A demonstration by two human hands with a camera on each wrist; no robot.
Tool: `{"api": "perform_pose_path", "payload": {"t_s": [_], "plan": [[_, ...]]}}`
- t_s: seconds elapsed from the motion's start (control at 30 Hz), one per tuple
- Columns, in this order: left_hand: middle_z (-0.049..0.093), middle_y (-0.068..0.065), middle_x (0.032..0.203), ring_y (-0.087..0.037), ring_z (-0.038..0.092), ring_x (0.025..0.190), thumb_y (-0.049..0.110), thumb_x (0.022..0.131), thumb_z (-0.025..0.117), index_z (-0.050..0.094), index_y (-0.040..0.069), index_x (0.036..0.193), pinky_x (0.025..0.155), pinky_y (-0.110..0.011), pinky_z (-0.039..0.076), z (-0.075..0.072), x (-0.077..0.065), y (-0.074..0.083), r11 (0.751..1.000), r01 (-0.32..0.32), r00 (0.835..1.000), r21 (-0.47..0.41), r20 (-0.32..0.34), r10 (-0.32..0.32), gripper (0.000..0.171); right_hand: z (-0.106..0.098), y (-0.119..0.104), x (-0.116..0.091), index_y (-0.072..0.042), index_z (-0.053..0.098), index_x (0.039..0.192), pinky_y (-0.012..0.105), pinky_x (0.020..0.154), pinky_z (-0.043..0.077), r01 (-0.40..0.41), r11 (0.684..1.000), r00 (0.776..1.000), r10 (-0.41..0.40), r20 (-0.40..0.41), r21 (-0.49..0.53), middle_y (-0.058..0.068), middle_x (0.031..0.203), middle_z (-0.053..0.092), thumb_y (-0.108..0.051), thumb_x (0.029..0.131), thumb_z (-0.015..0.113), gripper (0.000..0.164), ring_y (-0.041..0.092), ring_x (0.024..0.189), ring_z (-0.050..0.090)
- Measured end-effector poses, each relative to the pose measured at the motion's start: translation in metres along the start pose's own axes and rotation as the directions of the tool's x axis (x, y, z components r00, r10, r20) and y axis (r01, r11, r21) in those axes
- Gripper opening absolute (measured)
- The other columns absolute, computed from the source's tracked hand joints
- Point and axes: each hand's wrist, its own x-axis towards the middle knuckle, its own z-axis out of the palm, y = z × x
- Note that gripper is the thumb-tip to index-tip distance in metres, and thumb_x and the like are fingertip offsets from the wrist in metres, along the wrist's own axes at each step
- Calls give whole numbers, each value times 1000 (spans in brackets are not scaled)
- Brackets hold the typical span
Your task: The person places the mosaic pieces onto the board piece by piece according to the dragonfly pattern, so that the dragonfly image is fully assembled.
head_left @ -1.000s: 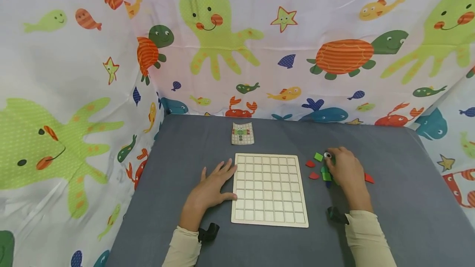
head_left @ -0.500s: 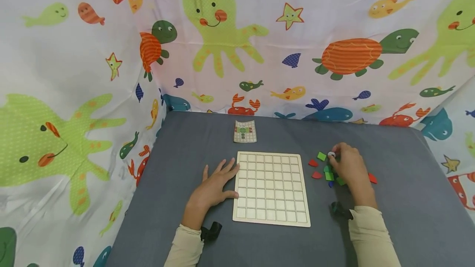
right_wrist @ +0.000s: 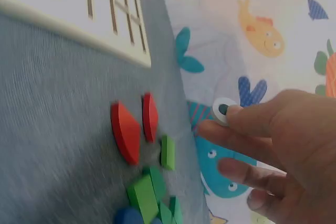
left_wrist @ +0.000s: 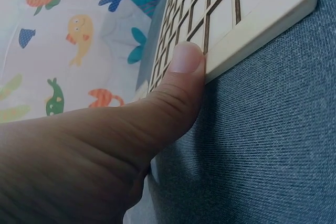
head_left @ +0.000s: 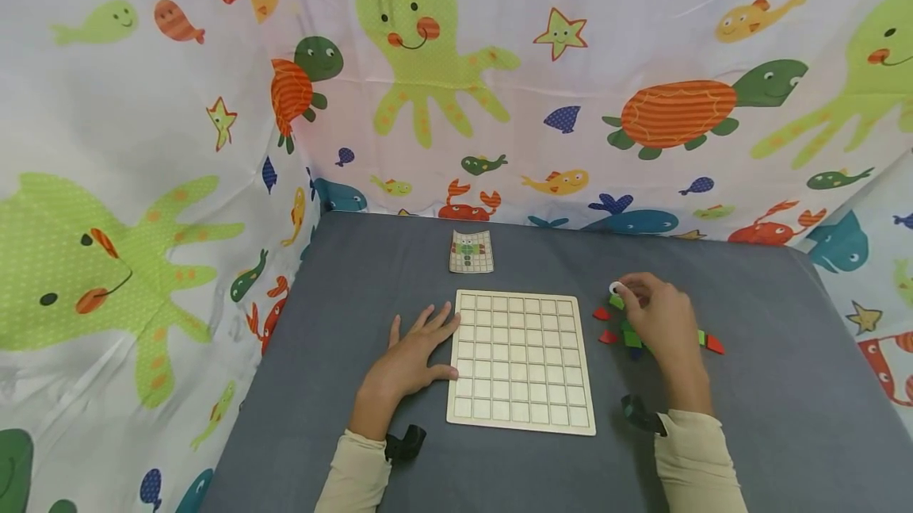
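Note:
Between thumb and forefinger, my right hand (head_left: 659,319) pinches a small white disc with a dark centre, like an eye piece (right_wrist: 222,109). It is held above the table, over the loose pieces. My left hand (head_left: 406,362) lies at the left edge of the pale wooden grid board (head_left: 521,362), fingers spread; in the left wrist view the thumb (left_wrist: 184,72) touches the board's rim. Close to the right hand lie a light green square (right_wrist: 167,152), two red pieces (right_wrist: 126,132) and several green pieces (right_wrist: 143,195), plus a blue piece (right_wrist: 128,215). My right hand partly hides the pile.
A small printed card (head_left: 471,252) with a gridded picture lies behind the board. Another red piece (head_left: 715,345) is to the right of the right hand. The grey cloth table (head_left: 385,267) ends at a sea-animal curtain (head_left: 499,101) at the back and sides.
My right hand has lifted the white eye piece from beside the pile and moved it slightly left. The left hand stays against the board. The head view has shifted a little.

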Motion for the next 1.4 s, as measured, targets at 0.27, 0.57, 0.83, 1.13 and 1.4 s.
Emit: {"api": "perform_pose_path", "payload": {"t_s": [0.27, 0.57, 0.83, 1.13, 1.4], "plan": [[20, -1, 176, -33, 12, 164, 40, 88, 82, 32, 24, 169, 124, -75, -6, 2, 0, -3, 1000, -8, 1000, 2, 0, 8, 95, 18, -19, -10, -7, 73, 117, 52, 71, 61, -23, 995, 996, 15, 88, 96, 17, 107, 79, -32, 107, 65, 28, 37, 92, 73], [19, -1, 176, -33, 12, 164, 40, 89, 81, 33, 24, 168, 124, -75, -6, 4, 4, -3, 1000, -28, 1000, 0, 2, 28, 95, 41, -38, -11, -6, 76, 113, 34, 65, 52, 19, 978, 996, -36, 78, 208, 8, 91, 73, -26, 105, 68, 23, 22, 78, 64], [21, -3, 176, -34, 12, 164, 37, 87, 83, 35, 22, 168, 124, -75, -7, 5, 4, -3, 1000, -24, 1000, -17, -15, 23, 95, 57, -60, -12, -8, 76, 126, 31, 50, 40, 98, 958, 983, -135, 123, 268, 9, 98, 70, -17, 107, 65, 24, 19, 64, 50], [21, -2, 176, -33, 11, 164, 36, 87, 83, 35, 23, 168, 121, -78, -11, 2, 2, -2, 999, -10, 1000, -30, -21, 10, 96, 75, -80, -14, -9, 75, 115, 32, 59, 51, 64, 947, 969, -134, 205, 316, 5, 95, 73, -19, 104, 68, 16, 18, 74, 63], [20, -1, 176, -32, 8, 164, 37, 87, 83, 34, 25, 168, 120, -79, -12, 3, 2, -4, 999, 4, 1000, -34, -11, -4, 96, 86, -99, -16, -10, 75, 111, 43, 75, 59, 13, 950, 967, -92, 239, 313, 5, 97, 73, -22, 103, 70, 15, 23, 85, 69]]}}
